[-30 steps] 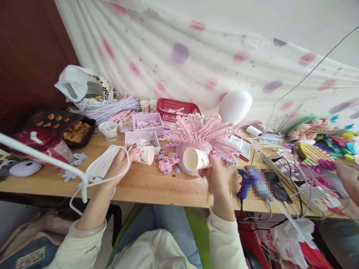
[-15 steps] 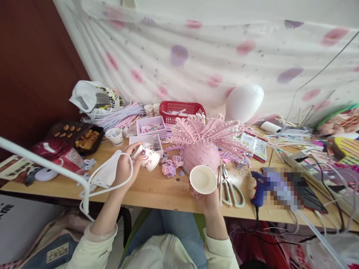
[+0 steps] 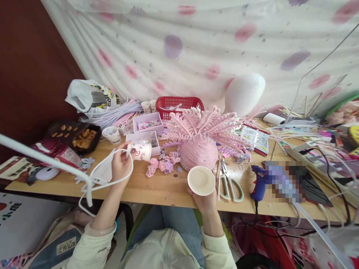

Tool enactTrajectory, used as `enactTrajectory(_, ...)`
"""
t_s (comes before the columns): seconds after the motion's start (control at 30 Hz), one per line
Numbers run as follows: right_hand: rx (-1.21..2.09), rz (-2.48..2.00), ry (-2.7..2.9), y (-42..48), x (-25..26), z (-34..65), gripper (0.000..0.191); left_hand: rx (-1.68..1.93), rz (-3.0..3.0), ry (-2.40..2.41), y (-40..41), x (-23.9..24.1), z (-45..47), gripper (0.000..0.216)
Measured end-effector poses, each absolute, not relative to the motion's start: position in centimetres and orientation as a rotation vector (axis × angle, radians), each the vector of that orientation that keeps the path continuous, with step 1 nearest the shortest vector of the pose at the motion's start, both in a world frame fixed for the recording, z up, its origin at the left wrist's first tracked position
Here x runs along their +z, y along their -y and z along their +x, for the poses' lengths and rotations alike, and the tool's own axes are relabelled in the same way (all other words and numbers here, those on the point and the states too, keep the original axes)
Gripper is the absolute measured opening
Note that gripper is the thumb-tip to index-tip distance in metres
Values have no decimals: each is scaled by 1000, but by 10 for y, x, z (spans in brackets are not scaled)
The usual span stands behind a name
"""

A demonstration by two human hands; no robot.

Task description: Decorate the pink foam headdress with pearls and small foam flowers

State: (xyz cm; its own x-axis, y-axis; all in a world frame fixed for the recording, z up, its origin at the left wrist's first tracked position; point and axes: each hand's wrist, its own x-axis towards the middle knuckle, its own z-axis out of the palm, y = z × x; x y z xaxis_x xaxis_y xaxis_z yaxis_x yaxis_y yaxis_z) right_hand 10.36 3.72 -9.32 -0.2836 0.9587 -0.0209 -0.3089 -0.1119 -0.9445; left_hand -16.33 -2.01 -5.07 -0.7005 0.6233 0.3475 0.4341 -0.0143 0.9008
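My left hand [image 3: 121, 164] grips a printed paper cup [image 3: 141, 151], tipped on its side with its mouth toward the right. Below that mouth, small pink and purple crocheted-looking flowers [image 3: 166, 164] lie on the wooden table. In my right hand [image 3: 206, 200] is a second paper cup [image 3: 201, 181], its pale open mouth facing up toward me and no contents visible inside. Just behind it stands a pink dome wrapped in cord [image 3: 198, 152], topped with feathery pink plumes [image 3: 206, 125] and beads. Scissors [image 3: 230, 183] with pale green handles lie right of my right hand.
A blue glue gun [image 3: 258, 183] with a cord sits at the right. Open bead boxes [image 3: 147, 123], a red basket [image 3: 179, 101], another cup [image 3: 111, 135] and a white foam head [image 3: 245, 93] stand behind. A white curved stand [image 3: 53, 158] crosses the left side.
My left hand has turned its cup nearer to level and slightly left. Pink flowers now lie below its mouth where bare wood showed. My right hand keeps its cup; the whole view shifted slightly.
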Motion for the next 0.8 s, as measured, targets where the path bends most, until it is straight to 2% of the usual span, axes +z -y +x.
enactTrajectory(0.1, 1806, -774, 857, -35, -93, 102, 52, 1959, 882, -2051, 30, -56, -170, 42)
enactTrajectory(0.3, 1962, -570, 969, -22, -92, 102, 66, 1881, 751, -1995, 54, -98, -176, 57)
enactTrajectory(0.43, 2066, -575, 1047, -9, -80, 94, 78, 1784, 914, -2163, 69, -113, -173, 58)
enactTrajectory(0.57, 2015, -580, 1010, -1, -72, 76, 78, 1427, 1295, -2354, 86, -104, -177, 54)
enactTrajectory(0.67, 2047, -629, 1069, 0, -69, 61, 73, 1276, 1476, -2269, 97, -97, -185, 55)
enactTrajectory(0.8, 2045, -604, 1176, 1, -61, 40, 76, 1350, 1344, -2049, 109, -99, -187, 60)
